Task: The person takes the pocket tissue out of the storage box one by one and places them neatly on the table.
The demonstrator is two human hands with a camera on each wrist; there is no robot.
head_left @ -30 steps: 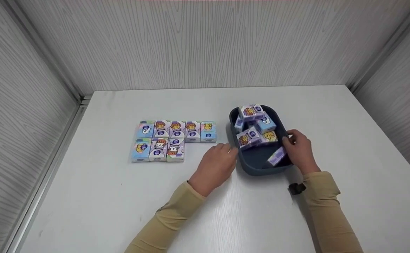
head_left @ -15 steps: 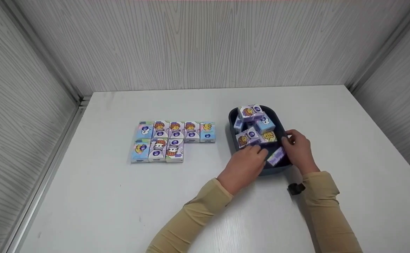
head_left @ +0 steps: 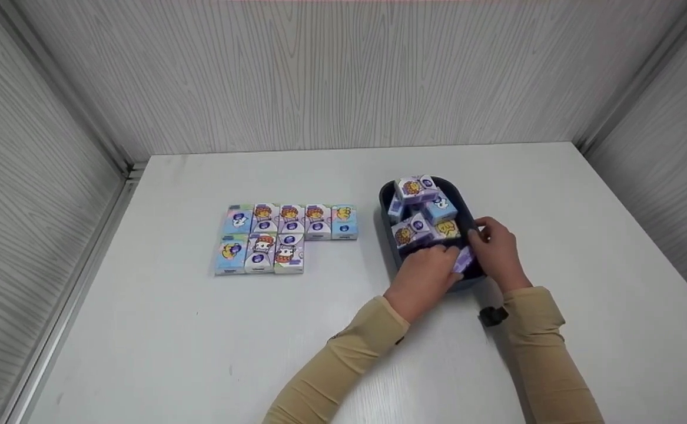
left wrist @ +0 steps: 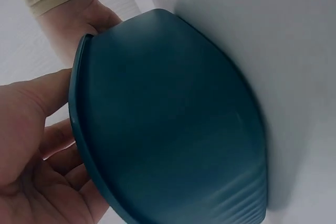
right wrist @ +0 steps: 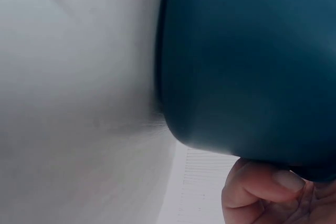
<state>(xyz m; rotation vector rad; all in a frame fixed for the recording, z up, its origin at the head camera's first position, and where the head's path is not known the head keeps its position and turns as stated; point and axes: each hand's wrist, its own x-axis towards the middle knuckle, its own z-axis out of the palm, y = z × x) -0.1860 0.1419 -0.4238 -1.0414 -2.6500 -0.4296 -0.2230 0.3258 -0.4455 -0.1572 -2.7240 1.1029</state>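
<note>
A dark blue plastic bin [head_left: 464, 206] with rounded corners holds several small printed cartons, among them a white-purple one [head_left: 417, 188] on top and a blue one [head_left: 440, 206]. My left hand [head_left: 425, 274] reaches over the near rim, thumb and fingers pinching a small purple carton [head_left: 464, 259] in the front of the bin. In the left wrist view the bin wall [left wrist: 168, 119] hides that carton. My right hand [head_left: 499, 250] grips the bin's right rim; the right wrist view shows its curled fingers [right wrist: 257, 187] below the bin.
Left of the bin, several cartons lie flat in two touching rows, the back row [head_left: 292, 219] longer than the front row [head_left: 259, 253]. A black object [head_left: 493, 316] is by the right cuff. Grained panels [head_left: 343, 76] enclose the white table [head_left: 202, 353].
My left hand has moved right, from outside the bin's left rim to the purple carton inside. My right hand has stayed on the right rim, and the rows of cartons are unchanged.
</note>
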